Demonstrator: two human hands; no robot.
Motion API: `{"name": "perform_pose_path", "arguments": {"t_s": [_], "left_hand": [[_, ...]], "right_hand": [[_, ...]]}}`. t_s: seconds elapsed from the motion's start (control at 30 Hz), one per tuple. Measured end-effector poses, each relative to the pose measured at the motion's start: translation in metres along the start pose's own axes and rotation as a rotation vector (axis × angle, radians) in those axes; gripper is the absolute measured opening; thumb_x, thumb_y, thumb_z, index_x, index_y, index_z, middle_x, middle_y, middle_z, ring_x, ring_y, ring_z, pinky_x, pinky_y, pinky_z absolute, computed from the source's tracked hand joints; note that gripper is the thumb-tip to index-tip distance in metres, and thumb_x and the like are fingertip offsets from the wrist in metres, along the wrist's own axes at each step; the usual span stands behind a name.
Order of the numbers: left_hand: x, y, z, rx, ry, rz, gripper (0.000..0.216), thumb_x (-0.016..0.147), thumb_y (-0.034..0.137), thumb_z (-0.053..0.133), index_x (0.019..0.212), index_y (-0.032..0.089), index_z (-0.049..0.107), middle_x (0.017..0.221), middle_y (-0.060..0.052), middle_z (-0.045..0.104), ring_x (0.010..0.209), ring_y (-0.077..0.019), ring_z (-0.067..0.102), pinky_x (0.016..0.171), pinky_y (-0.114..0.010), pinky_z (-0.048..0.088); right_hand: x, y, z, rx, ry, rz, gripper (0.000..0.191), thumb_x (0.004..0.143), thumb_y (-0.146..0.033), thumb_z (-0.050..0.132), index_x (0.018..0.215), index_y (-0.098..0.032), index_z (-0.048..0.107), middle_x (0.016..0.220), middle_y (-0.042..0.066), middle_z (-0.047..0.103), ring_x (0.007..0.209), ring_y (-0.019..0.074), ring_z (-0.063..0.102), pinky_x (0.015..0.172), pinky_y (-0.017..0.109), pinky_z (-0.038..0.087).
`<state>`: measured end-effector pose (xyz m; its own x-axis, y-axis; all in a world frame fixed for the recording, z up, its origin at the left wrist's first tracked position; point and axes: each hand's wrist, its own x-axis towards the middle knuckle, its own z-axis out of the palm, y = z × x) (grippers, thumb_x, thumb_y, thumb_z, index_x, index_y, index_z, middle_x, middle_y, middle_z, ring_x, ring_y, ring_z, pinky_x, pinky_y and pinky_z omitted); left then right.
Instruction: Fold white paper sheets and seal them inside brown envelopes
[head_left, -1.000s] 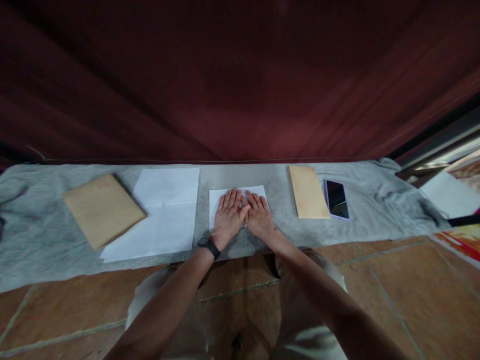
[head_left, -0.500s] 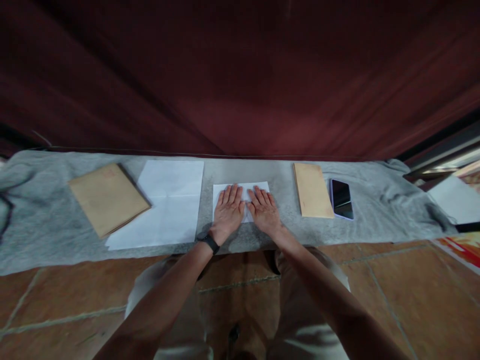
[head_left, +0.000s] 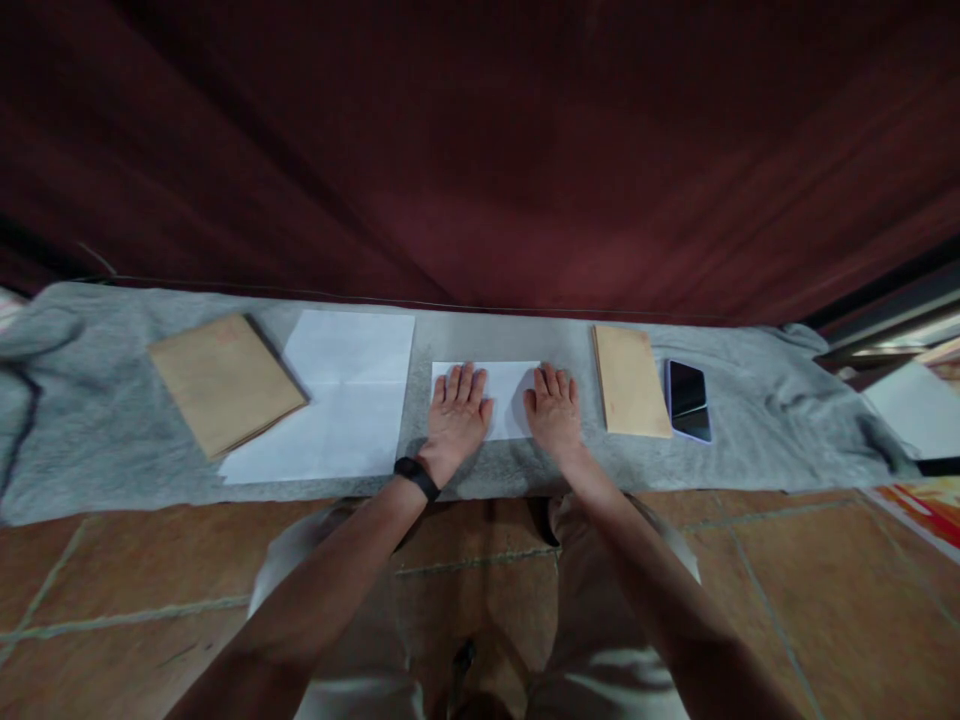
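Observation:
A small folded white paper [head_left: 506, 392] lies on the grey cloth [head_left: 90, 420] in front of me. My left hand [head_left: 456, 418], with a black band on its wrist, lies flat and open on the paper's left part. Over the paper's right edge rests my right hand [head_left: 555, 412], also flat with fingers stretched out. A strip of bare paper shows between the two hands.
A larger unfolded white sheet [head_left: 337, 408] and a brown envelope [head_left: 223, 380] lie to the left. A narrow brown envelope [head_left: 630, 380] and a dark phone [head_left: 688, 400] lie to the right. A dark red curtain [head_left: 480, 150] hangs behind; tiled floor is below.
My hands, side by side and touching a second ago, have slid apart along the paper, the right one moving farther to the right.

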<state>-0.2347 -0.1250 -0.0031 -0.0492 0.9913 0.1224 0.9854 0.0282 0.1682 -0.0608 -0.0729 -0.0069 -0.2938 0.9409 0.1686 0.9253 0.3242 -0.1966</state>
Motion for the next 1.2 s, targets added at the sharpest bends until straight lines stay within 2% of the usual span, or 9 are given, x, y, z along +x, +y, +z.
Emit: {"name": "perform_pose_path", "arguments": {"t_s": [0.07, 0.17, 0.33, 0.5, 0.73, 1.0, 1.2], "left_hand": [[0.0, 0.001, 0.0, 0.003, -0.002, 0.003, 0.058, 0.104, 0.038, 0.035, 0.156, 0.013, 0.041, 0.166, -0.014, 0.033, 0.156, -0.0306, 0.025, 0.128, -0.052, 0.015], [0.0, 0.002, -0.002, 0.011, -0.009, 0.022, 0.059, 0.104, 0.035, 0.033, 0.156, 0.01, 0.041, 0.166, -0.015, 0.033, 0.157, -0.0309, 0.023, 0.128, -0.053, 0.014], [0.001, 0.001, -0.001, 0.017, -0.053, 0.042, 0.059, 0.101, 0.023, 0.029, 0.157, 0.005, 0.039, 0.165, -0.017, 0.033, 0.158, -0.0298, 0.019, 0.128, -0.053, 0.012], [0.002, 0.002, 0.003, 0.017, -0.077, 0.06, 0.062, 0.1, 0.022, 0.028, 0.159, 0.006, 0.034, 0.166, -0.017, 0.032, 0.159, -0.0294, 0.016, 0.128, -0.055, 0.01], [0.001, 0.004, -0.002, 0.024, -0.079, 0.058, 0.061, 0.102, 0.026, 0.026, 0.157, 0.001, 0.035, 0.165, -0.02, 0.032, 0.158, -0.0305, 0.019, 0.129, -0.053, 0.01], [-0.001, 0.001, -0.003, -0.017, -0.078, 0.026, 0.061, 0.103, 0.031, 0.027, 0.16, 0.009, 0.033, 0.166, -0.015, 0.032, 0.157, -0.0292, 0.021, 0.127, -0.06, 0.013], [-0.003, -0.01, -0.004, -0.008, -0.048, 0.011, 0.063, 0.104, 0.036, 0.028, 0.158, 0.005, 0.034, 0.165, -0.017, 0.033, 0.156, -0.0279, 0.025, 0.128, -0.05, 0.016]], "right_hand": [[0.004, -0.007, 0.0, 0.057, 0.015, -0.046, 0.053, 0.107, -0.029, 0.035, 0.153, -0.007, 0.047, 0.163, 0.017, 0.037, 0.152, 0.0318, 0.033, 0.124, 0.055, 0.025], [0.007, -0.023, 0.004, 0.168, -0.03, -0.179, 0.054, 0.108, -0.033, 0.028, 0.155, -0.011, 0.045, 0.165, 0.012, 0.034, 0.154, 0.0254, 0.03, 0.126, 0.048, 0.028], [0.006, -0.043, 0.013, 0.219, -0.125, -0.293, 0.055, 0.11, -0.037, 0.025, 0.155, -0.013, 0.044, 0.163, 0.008, 0.04, 0.153, 0.0204, 0.033, 0.128, 0.041, 0.025], [0.004, -0.044, 0.014, 0.158, -0.115, -0.258, 0.054, 0.11, -0.038, 0.025, 0.157, -0.018, 0.042, 0.164, 0.006, 0.038, 0.154, 0.0218, 0.032, 0.128, 0.044, 0.023], [0.003, -0.038, 0.012, 0.08, -0.111, -0.248, 0.051, 0.11, -0.034, 0.028, 0.156, -0.021, 0.044, 0.166, 0.006, 0.034, 0.154, 0.0253, 0.032, 0.127, 0.048, 0.023], [0.003, -0.026, 0.012, 0.029, -0.102, -0.219, 0.051, 0.109, -0.036, 0.034, 0.158, -0.025, 0.041, 0.167, 0.006, 0.033, 0.153, 0.0268, 0.033, 0.125, 0.049, 0.025], [0.001, -0.015, 0.013, 0.019, -0.056, -0.191, 0.051, 0.109, -0.04, 0.036, 0.157, -0.024, 0.043, 0.166, 0.007, 0.035, 0.152, 0.0282, 0.034, 0.125, 0.048, 0.025]]}}
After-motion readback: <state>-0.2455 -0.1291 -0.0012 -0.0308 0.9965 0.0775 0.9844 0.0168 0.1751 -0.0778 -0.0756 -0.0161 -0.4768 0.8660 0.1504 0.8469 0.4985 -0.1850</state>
